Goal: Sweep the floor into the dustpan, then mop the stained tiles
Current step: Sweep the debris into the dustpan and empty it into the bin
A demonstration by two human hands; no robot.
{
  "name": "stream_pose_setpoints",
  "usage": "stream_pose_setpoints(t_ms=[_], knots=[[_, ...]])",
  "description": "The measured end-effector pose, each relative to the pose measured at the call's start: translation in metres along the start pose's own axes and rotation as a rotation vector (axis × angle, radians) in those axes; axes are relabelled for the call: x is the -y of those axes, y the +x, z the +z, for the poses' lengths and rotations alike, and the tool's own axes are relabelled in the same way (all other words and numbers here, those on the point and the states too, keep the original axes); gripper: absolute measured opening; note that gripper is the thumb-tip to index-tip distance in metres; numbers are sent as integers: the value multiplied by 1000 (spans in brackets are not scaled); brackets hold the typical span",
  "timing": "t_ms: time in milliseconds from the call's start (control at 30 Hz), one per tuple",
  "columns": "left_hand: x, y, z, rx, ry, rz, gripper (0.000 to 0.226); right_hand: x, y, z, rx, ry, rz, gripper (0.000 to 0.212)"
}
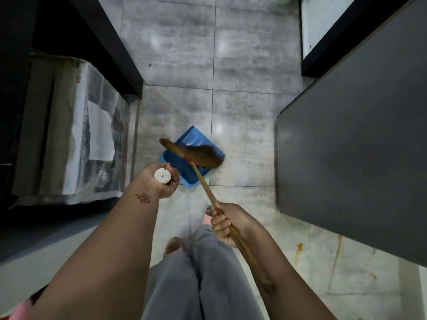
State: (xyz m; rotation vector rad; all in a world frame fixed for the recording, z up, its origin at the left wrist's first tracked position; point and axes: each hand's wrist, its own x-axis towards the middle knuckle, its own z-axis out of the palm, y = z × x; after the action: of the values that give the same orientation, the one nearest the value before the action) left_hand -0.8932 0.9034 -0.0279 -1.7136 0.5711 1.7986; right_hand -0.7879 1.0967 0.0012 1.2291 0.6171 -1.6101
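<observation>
Your forearms reach down past grey trousers (pixel 208 285). Your right hand (pixel 225 224) clenches the broom (pixel 203 153) stick low for short strokes. Your left hand (pixel 161 181) grips a white-capped handle, seemingly steadying the blue dustpan (pixel 193 139) on the floor (pixel 242 65). Bristles hide the pan's contents.

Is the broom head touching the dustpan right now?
Cannot tell. The head view looks straight down: the blurred broom head overlaps the blue dustpan, hiding any gap.
</observation>
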Motion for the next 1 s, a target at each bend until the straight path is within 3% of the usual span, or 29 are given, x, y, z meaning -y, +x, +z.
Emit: stream_pose_setpoints(t_ms=[367,567,733,867,1000], knots=[[16,-9,-92,88,60,-26,19,-74,-37,8,21,47,-167,44],[28,-22,-139,67,131,-46,16,-72,-27,5,-28,95,-237,42],[35,-16,-158,37,93,-38,19,-58,11,4,-57,113,-156,48],[40,-9,-158,38,96,-23,20,-76,43,-2,-31,122,-86,65],[44,-9,-151,22,117,-23,22,-119,54,-3,-30,126,-16,59]])
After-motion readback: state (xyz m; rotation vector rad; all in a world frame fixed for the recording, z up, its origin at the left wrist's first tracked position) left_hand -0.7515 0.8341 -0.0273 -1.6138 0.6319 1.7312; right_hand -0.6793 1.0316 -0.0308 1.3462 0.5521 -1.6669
